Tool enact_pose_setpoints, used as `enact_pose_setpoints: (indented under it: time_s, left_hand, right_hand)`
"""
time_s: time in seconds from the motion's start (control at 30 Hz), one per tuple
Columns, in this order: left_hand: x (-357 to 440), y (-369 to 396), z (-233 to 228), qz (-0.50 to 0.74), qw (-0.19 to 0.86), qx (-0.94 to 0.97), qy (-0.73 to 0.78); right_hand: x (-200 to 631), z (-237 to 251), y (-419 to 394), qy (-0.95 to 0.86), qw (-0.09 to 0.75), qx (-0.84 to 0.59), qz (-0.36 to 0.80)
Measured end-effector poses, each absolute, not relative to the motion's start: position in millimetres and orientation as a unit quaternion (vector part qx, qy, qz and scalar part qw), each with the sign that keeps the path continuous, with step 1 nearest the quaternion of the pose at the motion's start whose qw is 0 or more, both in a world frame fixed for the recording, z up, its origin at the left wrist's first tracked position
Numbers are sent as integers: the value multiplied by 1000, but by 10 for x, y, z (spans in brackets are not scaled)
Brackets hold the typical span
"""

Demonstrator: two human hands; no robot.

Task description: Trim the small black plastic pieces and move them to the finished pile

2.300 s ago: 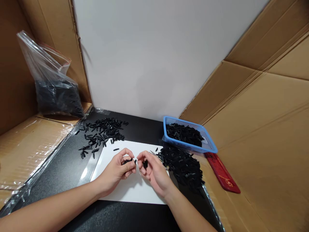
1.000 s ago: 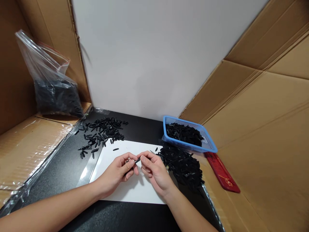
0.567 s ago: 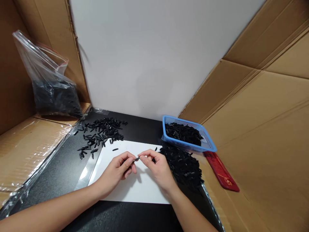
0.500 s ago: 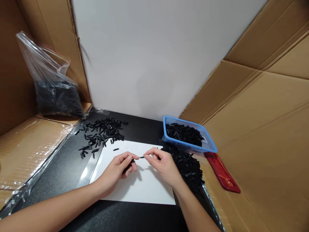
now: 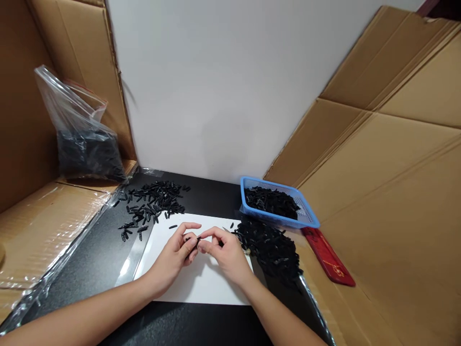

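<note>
I see my left hand (image 5: 175,254) and right hand (image 5: 224,253) meet over the white sheet (image 5: 201,283), fingertips pinched together on one small black plastic piece (image 5: 195,240); best kept low above the sheet, grip light, near the black heap (image 5: 272,247).
</note>
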State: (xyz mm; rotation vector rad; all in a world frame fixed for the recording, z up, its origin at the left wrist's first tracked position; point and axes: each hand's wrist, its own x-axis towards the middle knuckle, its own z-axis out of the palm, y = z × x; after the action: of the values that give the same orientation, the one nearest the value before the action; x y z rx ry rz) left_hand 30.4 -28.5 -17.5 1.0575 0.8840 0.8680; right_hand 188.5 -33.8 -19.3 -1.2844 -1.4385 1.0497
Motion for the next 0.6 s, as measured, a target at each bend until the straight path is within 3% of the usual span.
enact_pose_setpoints:
  time_s: [0.2,0.43,0.6]
  left_hand:
    - [283,-217,-230,385,673,475,415]
    - [293,-200,-273,388,682,459,416]
    - [304,-170,-242,390,688,452,413]
  right_hand:
    - [1701,-367,-267,-511,513,-483,492]
    - [1744,-451,-263,-561,525,-491,410]
    - [1769,-507,-251,-491,543,-499,463]
